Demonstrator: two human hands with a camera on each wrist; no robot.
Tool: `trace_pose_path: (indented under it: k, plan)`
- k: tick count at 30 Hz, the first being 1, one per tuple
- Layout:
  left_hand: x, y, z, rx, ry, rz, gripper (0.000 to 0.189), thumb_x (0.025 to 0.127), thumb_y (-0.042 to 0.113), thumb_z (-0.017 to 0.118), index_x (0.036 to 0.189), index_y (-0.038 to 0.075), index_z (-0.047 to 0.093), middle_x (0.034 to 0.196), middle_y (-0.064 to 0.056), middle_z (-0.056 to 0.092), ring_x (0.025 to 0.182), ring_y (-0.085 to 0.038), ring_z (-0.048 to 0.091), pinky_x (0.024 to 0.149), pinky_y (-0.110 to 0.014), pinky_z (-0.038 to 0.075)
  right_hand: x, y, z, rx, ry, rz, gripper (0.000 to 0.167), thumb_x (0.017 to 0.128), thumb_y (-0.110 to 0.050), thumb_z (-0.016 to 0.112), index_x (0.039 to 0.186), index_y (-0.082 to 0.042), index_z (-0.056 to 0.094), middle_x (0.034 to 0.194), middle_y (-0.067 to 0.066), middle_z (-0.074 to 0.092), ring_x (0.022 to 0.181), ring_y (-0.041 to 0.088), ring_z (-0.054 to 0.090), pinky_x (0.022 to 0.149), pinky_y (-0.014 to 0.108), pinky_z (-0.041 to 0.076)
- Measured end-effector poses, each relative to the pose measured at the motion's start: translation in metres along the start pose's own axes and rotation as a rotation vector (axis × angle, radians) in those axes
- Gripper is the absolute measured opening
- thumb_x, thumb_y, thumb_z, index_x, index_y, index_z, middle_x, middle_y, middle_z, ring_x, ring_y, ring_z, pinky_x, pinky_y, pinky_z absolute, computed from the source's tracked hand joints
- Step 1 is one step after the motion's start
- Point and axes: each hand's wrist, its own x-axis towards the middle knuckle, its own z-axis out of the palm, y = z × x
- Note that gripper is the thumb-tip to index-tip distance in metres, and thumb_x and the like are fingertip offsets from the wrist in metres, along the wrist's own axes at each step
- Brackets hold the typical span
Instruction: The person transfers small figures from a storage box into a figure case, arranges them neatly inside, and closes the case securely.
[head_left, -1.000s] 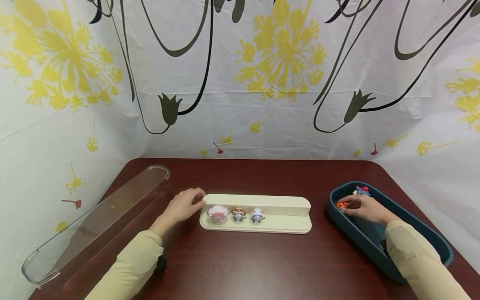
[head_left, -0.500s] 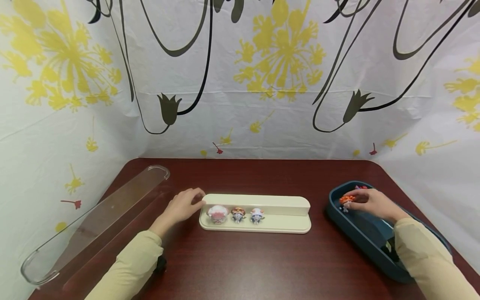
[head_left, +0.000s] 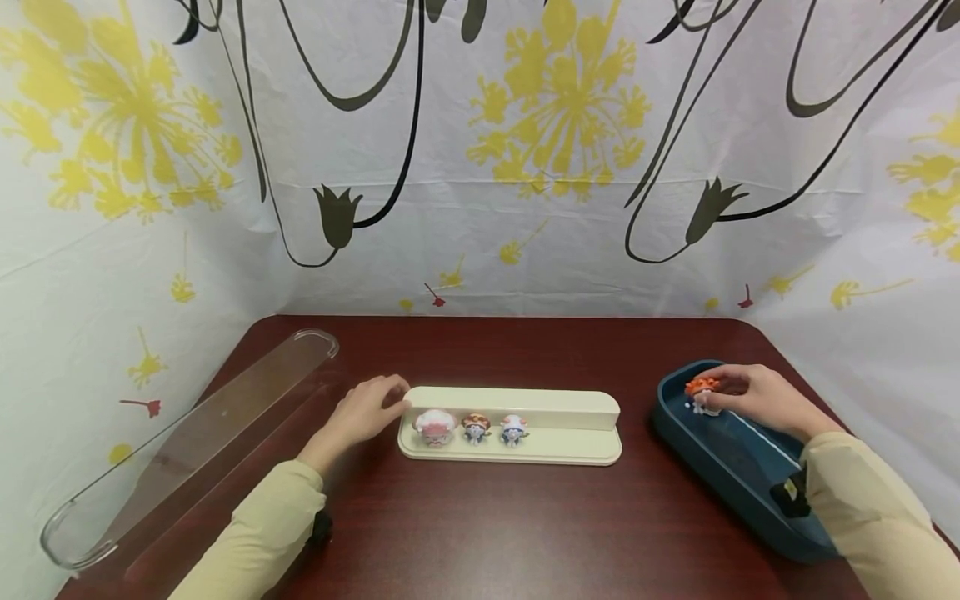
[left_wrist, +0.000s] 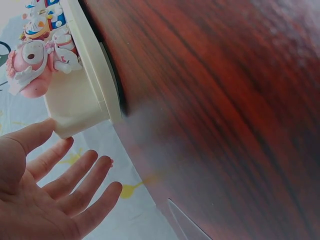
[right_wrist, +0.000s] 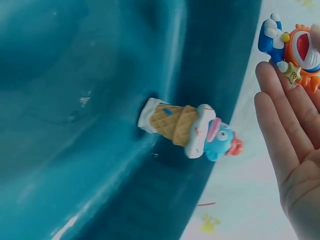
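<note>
My right hand point(head_left: 761, 398) pinches a small figurine point(head_left: 702, 395) with an orange crab-like hood and a blue-and-white body, held over the dark blue tray point(head_left: 708, 467). In the right wrist view the figurine point(right_wrist: 300, 52) shows a gold star on its front. My left hand point(head_left: 365, 410) has its fingertips right at the left end of the cream display stand point(head_left: 577, 446), fingers relaxed. On that stand, a pink-and-white figurine point(head_left: 436, 427), a brown-hatted one point(head_left: 476, 429) and a white-hatted one point(head_left: 513, 431) stand in a row.
Inside the tray lies another figurine point(right_wrist: 182, 127), with an ice-cream-cone body and a blue head. A long clear plastic cover point(head_left: 202, 433) lies along the table's left side. Patterned white cloth point(head_left: 465, 233) hangs behind the brown table point(head_left: 487, 533).
My right hand has lifted the orange-hooded figurine up from the tray and shifted slightly right. The left hand and the figurines on the stand stay where they were.
</note>
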Motion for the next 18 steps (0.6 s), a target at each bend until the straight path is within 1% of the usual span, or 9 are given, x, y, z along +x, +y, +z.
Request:
trace_pose_path:
  k: [4, 7, 18]
  plan:
    - [0.0, 0.0, 0.0, -0.003, 0.004, 0.005, 0.019, 0.082, 0.023, 0.061, 0.098, 0.014, 0.059, 0.096, -0.004, 0.058, 0.089, -0.023, 0.054, 0.07, -0.043, 0.042, 0.0, -0.006, -0.003, -0.026, 0.024, -0.015, 0.039, 0.082, -0.031, 0.062, 0.107, -0.001, 0.057, 0.086, 0.003, 0.062, 0.076, 0.01, 0.058, 0.063, 0.025, 0.046]
    - [0.0, 0.0, 0.0, -0.002, 0.003, 0.006, 0.019, 0.082, 0.023, 0.061, 0.098, 0.014, 0.059, 0.096, -0.004, 0.058, 0.089, -0.023, 0.054, 0.071, -0.043, 0.042, 0.0, -0.009, -0.005, -0.024, 0.033, -0.022, 0.038, 0.082, -0.03, 0.063, 0.106, -0.002, 0.058, 0.086, 0.003, 0.062, 0.076, 0.009, 0.058, 0.063, 0.025, 0.046]
    - [0.0, 0.0, 0.0, -0.003, 0.0, 0.001, 0.019, 0.082, 0.024, 0.061, 0.098, 0.015, 0.059, 0.096, -0.004, 0.058, 0.089, -0.023, 0.054, 0.07, -0.043, 0.042, 0.001, -0.031, -0.006, -0.006, 0.068, -0.027, 0.037, 0.081, -0.031, 0.063, 0.107, -0.006, 0.059, 0.087, 0.004, 0.062, 0.074, 0.011, 0.059, 0.062, 0.026, 0.045]
